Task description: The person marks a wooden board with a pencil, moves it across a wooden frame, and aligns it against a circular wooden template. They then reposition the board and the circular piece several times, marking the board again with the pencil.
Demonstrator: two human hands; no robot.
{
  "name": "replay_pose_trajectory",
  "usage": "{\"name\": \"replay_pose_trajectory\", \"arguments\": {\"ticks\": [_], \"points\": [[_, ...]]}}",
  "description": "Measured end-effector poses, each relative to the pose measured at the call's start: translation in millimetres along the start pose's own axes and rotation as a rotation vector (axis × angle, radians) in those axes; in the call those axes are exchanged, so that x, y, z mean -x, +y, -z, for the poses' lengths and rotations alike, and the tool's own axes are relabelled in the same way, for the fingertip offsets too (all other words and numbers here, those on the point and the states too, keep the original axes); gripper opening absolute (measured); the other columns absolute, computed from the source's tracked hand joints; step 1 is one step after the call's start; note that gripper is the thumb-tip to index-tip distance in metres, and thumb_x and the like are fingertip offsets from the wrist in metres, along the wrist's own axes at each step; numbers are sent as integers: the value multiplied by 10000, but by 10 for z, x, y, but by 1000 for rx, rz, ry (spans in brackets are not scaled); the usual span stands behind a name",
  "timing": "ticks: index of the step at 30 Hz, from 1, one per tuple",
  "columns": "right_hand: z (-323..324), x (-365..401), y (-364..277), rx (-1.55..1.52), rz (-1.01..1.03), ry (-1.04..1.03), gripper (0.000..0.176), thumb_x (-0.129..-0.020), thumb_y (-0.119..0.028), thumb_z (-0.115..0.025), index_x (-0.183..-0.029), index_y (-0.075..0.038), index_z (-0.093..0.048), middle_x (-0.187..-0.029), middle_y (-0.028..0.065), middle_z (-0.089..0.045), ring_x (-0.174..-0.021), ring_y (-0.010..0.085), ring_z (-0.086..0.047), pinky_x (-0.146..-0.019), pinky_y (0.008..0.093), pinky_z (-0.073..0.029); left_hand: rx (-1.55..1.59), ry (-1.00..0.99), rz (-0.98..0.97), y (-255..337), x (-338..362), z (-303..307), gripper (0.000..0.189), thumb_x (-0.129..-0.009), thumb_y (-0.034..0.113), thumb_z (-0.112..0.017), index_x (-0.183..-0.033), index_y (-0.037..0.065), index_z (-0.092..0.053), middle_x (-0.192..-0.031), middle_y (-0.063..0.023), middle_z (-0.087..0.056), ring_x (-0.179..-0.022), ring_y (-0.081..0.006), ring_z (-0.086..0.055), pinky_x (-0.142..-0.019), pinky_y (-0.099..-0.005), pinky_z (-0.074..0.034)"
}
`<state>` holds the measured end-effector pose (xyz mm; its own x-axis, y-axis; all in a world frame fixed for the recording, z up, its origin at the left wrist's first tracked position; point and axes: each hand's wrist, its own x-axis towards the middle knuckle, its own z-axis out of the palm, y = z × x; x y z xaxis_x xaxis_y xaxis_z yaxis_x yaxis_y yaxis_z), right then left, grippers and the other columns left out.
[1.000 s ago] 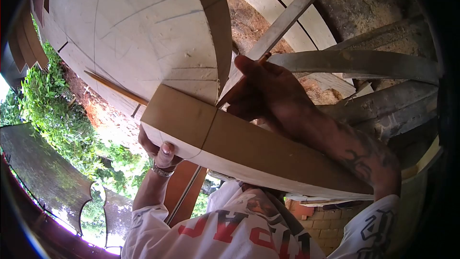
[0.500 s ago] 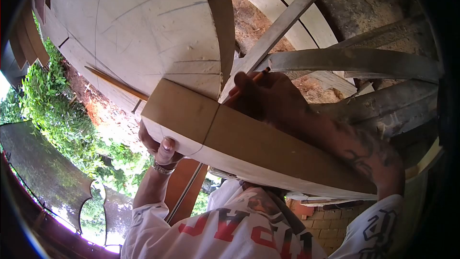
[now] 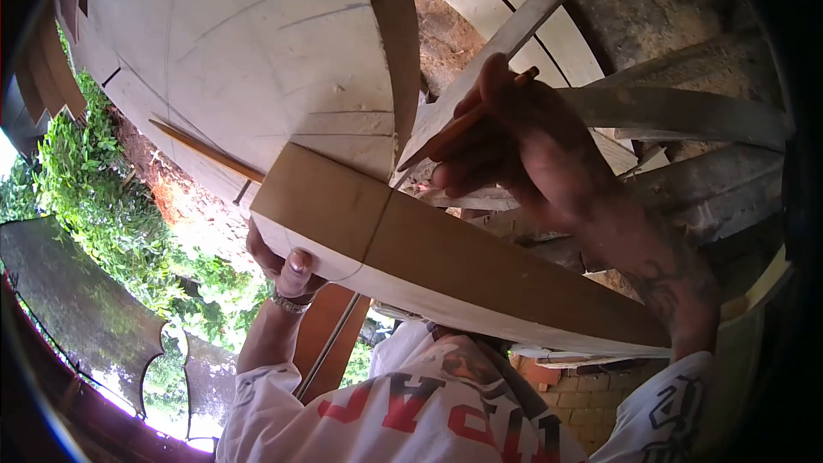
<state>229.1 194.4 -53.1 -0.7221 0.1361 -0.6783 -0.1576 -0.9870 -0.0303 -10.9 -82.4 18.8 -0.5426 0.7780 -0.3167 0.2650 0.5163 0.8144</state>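
Note:
My left hand grips the near end of a long curved wooden piece, thumb on its pale edge and fingers partly hidden behind. A dark line crosses the piece's brown face and curves onto that edge. A pencil is pinched in my right hand, its tip just by the top of that line. The end of the piece lies against a broad pale wooden board with several pencil lines on it. A slim pointed wooden strip and a nail are at the board's lower edge.
Behind my right hand, a straight batten and a curved wooden strip cross over other timbers. Dirt ground shows at the upper right. Green plants and a dark mesh screen stand at the left.
My right hand has lifted off the wooden piece's upper edge and turned outward, up and right, still holding the pencil. My left hand and the wooden piece have barely moved.

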Motion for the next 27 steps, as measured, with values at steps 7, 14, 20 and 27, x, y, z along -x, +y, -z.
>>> {"name": "replay_pose_trajectory", "arguments": {"ticks": [7,14,20,27], "points": [[29,-87,135,45,-90,55,469,-984,-497,-546,-977,-30,-594,-838,171,-724,-699,258,-737,-608,365,-628,-188,-278,203,45,-98,239,873,-868,509,-681,-1563,362,-174,-1473,-207,-364,-1293,-433,-409,-995,-563,-425],[-8,-136,388,379,-101,-91,332,-997,-375,-597,-1009,-43,-608,-905,85,-717,-887,178,-716,-738,351,-599,-244,-287,152,85,-133,204,901,-857,543,-678,-1571,324,-173,-1466,-213,-388,-1286,-439,-416,-1000,-571,-411],[72,-34,77,-11,1,8,450,-1032,-449,-454,-1074,-16,-565,-919,196,-721,-720,292,-736,-614,382,-633,-393,-268,101,8,-53,320,929,-846,571,-677,-1575,283,-179,-1470,-234,-378,-1274,-468,-411,-986,-599,-392],[-20,-98,424,316,-138,-12,388,-990,-377,-586,-964,6,-640,-863,111,-739,-726,145,-701,-687,285,-563,-178,-157,98,-70,-20,190,939,-841,589,-671,-1576,277,-177,-1475,-226,-384,-1264,-480,-414,-981,-611,-388]]}}
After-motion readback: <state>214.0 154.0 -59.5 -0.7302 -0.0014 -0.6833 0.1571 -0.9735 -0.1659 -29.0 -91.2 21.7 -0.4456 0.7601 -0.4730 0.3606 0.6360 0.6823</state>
